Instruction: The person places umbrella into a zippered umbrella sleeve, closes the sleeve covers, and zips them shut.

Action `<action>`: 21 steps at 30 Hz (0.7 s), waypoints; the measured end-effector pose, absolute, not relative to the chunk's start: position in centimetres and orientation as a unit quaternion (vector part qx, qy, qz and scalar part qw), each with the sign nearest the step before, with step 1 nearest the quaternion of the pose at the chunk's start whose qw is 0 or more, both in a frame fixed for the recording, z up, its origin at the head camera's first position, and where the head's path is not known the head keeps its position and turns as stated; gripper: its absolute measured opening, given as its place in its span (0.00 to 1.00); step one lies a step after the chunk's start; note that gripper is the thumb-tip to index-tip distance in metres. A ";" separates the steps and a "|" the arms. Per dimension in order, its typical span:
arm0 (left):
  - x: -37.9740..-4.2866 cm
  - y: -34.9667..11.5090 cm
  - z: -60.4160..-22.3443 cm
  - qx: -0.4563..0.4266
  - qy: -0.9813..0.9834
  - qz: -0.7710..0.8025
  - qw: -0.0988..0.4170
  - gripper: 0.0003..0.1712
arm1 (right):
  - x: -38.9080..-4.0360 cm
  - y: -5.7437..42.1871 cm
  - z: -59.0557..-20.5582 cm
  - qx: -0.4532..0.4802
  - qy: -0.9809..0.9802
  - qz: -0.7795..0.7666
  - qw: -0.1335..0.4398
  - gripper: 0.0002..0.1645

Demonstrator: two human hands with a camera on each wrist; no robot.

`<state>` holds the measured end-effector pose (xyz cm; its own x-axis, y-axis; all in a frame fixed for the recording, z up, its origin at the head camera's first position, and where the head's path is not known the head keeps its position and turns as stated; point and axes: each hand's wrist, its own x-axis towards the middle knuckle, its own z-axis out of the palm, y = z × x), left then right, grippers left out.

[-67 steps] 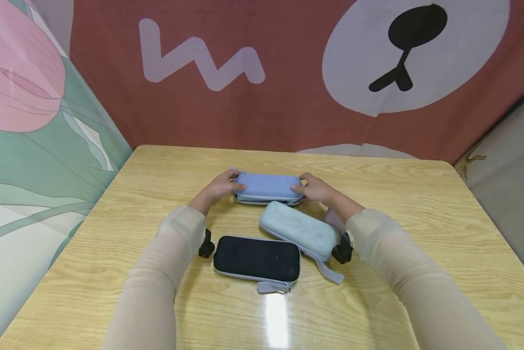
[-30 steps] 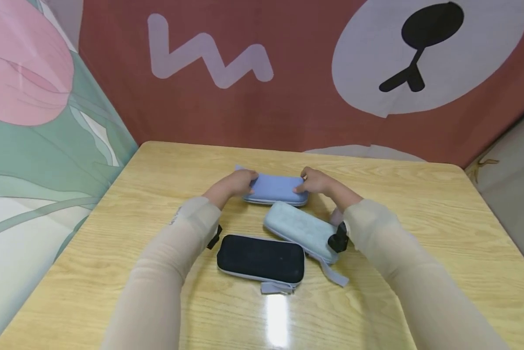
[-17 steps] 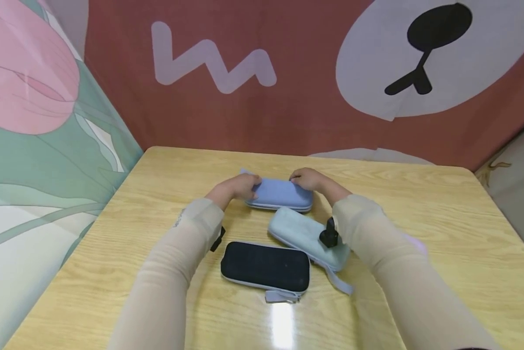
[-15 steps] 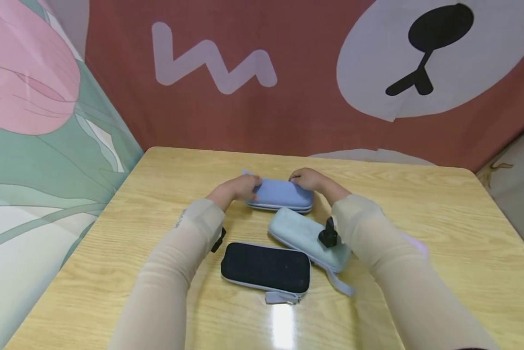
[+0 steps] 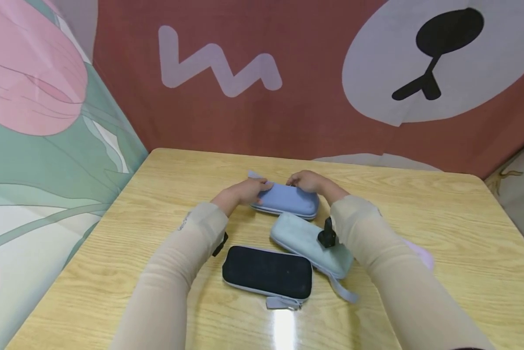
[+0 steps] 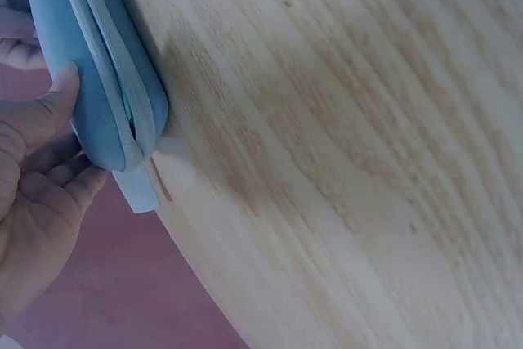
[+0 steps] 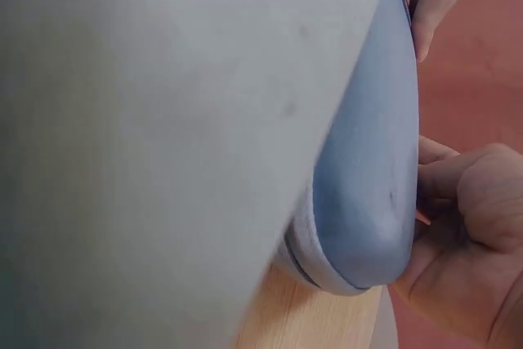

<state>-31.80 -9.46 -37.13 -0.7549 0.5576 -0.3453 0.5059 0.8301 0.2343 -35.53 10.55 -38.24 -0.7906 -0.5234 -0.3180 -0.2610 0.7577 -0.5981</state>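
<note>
A blue zippered pencil case (image 5: 286, 200) lies toward the back of the table. My left hand (image 5: 248, 190) grips its left end; in the left wrist view the thumb (image 6: 64, 91) presses on one face and fingers bend round the other. A gap shows between the two zipper tapes at that end, with a fabric loop (image 6: 137, 192) sticking out. My right hand (image 5: 309, 181) has curled fingers pinching at the back edge, where the zipper runs; what lies between the fingertips is hidden. In the right wrist view this hand (image 7: 474, 234) is behind the case.
A pale blue case (image 5: 303, 238) with a strap lies slantwise just in front, partly under my right wrist camera (image 5: 327, 236). Nearer me is a black case (image 5: 266, 272) with a grey tab. A lilac item (image 5: 421, 255) shows beyond my right sleeve.
My right hand has shifted from the case's right end leftward along its back edge. My left hand has moved further over the left end, and the case's front gap has narrowed.
</note>
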 end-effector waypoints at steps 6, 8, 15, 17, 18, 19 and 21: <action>-32.1 -9.9 -37.2 0.301 0.926 0.099 0.203 0.35 | -36.1 10.5 -38.6 -0.220 0.896 -0.282 0.262 0.31; -32.3 -10.1 -37.2 0.309 0.923 0.105 0.205 0.36 | -37.3 10.7 -40.1 -0.241 0.883 -0.294 0.276 0.37; -32.3 -10.1 -37.0 0.305 0.921 0.109 0.217 0.36 | -45.5 13.0 -49.2 -0.269 0.887 -0.279 0.252 0.27; -32.3 -10.1 -37.1 0.306 0.920 0.109 0.219 0.36 | -45.8 13.3 -49.9 -0.269 0.898 -0.270 0.219 0.22; -32.3 -10.0 -37.1 0.306 0.920 0.108 0.220 0.36 | -45.9 13.4 -50.2 -0.272 0.907 -0.255 0.198 0.19; -32.3 -10.0 -37.1 0.308 0.920 0.107 0.220 0.36 | -46.2 13.4 -50.6 -0.266 0.914 -0.243 0.189 0.16; -32.2 -10.0 -37.2 0.310 0.920 0.105 0.217 0.36 | -47.4 13.7 -52.2 -0.268 0.923 -0.226 0.159 0.14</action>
